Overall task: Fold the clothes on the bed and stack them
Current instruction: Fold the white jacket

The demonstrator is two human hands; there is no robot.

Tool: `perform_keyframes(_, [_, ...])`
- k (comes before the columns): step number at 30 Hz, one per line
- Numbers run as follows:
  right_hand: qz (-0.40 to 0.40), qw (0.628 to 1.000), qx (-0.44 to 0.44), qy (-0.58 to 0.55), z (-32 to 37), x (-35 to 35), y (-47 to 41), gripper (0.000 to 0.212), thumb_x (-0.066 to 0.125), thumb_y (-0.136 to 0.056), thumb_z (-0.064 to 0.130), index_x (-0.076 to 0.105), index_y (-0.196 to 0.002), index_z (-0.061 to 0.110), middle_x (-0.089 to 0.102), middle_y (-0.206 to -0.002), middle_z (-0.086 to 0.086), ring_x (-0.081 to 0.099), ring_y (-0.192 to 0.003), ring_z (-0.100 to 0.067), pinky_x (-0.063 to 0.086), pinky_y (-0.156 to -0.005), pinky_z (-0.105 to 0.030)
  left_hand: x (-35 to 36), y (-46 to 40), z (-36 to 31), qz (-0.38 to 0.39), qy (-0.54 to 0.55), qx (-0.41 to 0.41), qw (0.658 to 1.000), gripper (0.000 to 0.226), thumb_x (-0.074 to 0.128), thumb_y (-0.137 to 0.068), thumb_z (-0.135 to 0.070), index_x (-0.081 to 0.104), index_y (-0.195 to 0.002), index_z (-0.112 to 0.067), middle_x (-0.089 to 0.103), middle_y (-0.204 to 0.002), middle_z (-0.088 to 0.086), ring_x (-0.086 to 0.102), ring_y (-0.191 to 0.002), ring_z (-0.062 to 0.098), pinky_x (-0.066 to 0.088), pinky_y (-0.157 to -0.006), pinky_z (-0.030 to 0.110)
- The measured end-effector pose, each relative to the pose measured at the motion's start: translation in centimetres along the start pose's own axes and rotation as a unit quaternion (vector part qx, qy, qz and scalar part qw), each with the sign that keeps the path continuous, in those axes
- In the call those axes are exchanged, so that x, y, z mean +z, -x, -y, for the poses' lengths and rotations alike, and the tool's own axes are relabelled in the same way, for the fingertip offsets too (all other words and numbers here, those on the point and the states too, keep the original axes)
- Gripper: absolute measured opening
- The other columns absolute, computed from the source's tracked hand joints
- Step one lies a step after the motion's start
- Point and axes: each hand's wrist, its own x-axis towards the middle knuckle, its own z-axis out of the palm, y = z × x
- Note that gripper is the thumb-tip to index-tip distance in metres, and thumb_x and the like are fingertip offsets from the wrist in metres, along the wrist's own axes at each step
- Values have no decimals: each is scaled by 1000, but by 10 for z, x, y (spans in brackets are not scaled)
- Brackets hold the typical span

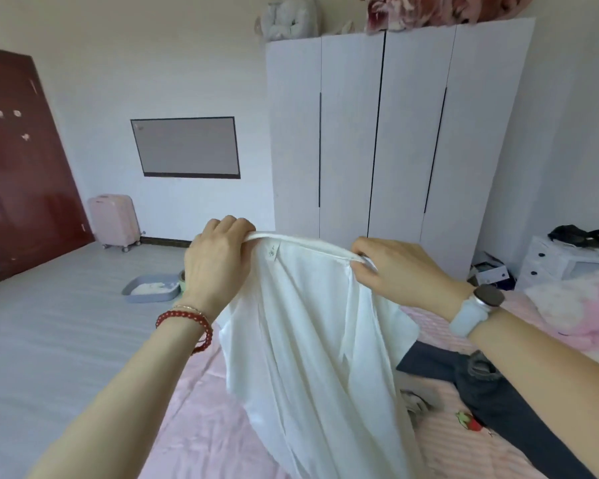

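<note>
A: What are the hands doing?

B: Both are holding up a thin white fabric garment point(312, 340) by its top hem. The left hand point(215, 261), with a red beaded bracelet point(187, 323) on its wrist, is curling its fingers over one end of the hem. The right hand point(402, 274), wearing a pale-strapped wristwatch point(478, 305), is pinching the other end between thumb and fingers.

A: So neither hand is loose?

B: No, each is gripping the garment, and the hem is stretching between them.

A: Where is the garment hanging?

B: It is draping down from the hands over the pink striped bed point(201, 426), near the bed's left edge. Whether its lower folds are touching the bed, I cannot tell.

A: Is anything else lying on the bed?

B: A pair of dark grey trousers point(491, 395) is lying spread out to the right of the white garment, partly behind it. A fluffy pink and white blanket point(574, 305) is sitting toward the far right edge.

A: And beyond the bed?

B: A tall white wardrobe point(395, 133) is standing against the wall, a pink hard-shell suitcase point(115, 219) is standing by a dark red door point(25, 167), and a grey tray point(151, 288) is lying on the floor.
</note>
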Motion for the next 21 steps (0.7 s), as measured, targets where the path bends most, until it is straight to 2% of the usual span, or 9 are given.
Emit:
perform_keyframes(2, [-25,1000,-5,-4,18,-5,-18,9,39,-93,30,44,-97,24,49,-71,12,47,-71,-23,28,-62,-32,-18,-6,10,-40,-5,-69,997,12,50,-93,-18,59,-93,-10,62,-76,10,56,-69,35,30,-56,31])
perform_keyframes(4, [-54,998,-17,-42,32,-18,-35,13,42,-92,33,49,-100,25,57,-73,9,50,-71,-23,32,-63,-31,-43,-10,18,-67,22,-89,994,12,51,-93,-22,59,-92,-12,59,-66,6,54,-62,34,32,-56,31])
perform_keyframes(6, [-51,980,-18,-189,42,-33,-47,5,49,-90,32,53,-88,29,55,-61,14,49,-61,-10,36,-59,-25,-70,-15,29,-28,156,-111,981,11,54,-91,-19,60,-82,-18,52,-56,-8,48,-51,15,36,-51,25])
perform_keyframes(8, [-39,943,-22,-328,51,-43,-54,11,55,-88,26,58,-80,32,51,-51,10,40,-48,-3,31,-50,-16,-95,-17,35,52,286,-156,944,17,56,-90,-18,65,-77,-23,51,-54,-12,38,-45,6,32,-44,17])
perform_keyframes(11, [-32,881,-7,-473,63,-41,-60,13,61,-87,19,67,-81,29,62,-68,-9,51,-64,-11,38,-63,-24,-115,-12,39,104,446,-209,864,22,54,-91,-11,71,-83,-22,66,-70,0,55,-59,12,44,-54,19])
perform_keyframes(13, [-55,831,32,-553,71,-31,-65,13,63,-86,14,69,-80,24,63,-73,-6,55,-68,-14,42,-65,-26,-114,-9,43,127,536,-242,799,23,51,-89,-5,71,-89,-17,69,-73,1,62,-59,11,50,-52,17])
perform_keyframes(14, [-66,804,58,-588,74,-24,-67,13,63,-86,12,69,-79,20,64,-77,-7,57,-71,-17,44,-67,-27,-111,-8,46,136,548,-256,785,21,52,-87,-5,69,-94,-14,70,-74,0,64,-60,10,50,-52,17])
perform_keyframes(16, [-84,766,99,-629,78,-8,-72,11,63,-84,8,70,-79,15,65,-82,-10,59,-76,-22,47,-71,-31,-99,-6,56,131,542,-283,781,18,54,-86,-4,68,-96,-11,70,-73,-1,64,-61,10,51,-52,17])
perform_keyframes(21, [-89,741,171,-644,84,56,-98,9,64,-83,6,69,-78,12,65,-82,-7,60,-79,-19,48,-77,-33,-36,-4,100,62,506,-319,799,18,57,-86,-3,70,-80,-14,69,-65,0,63,-57,8,51,-53,18])
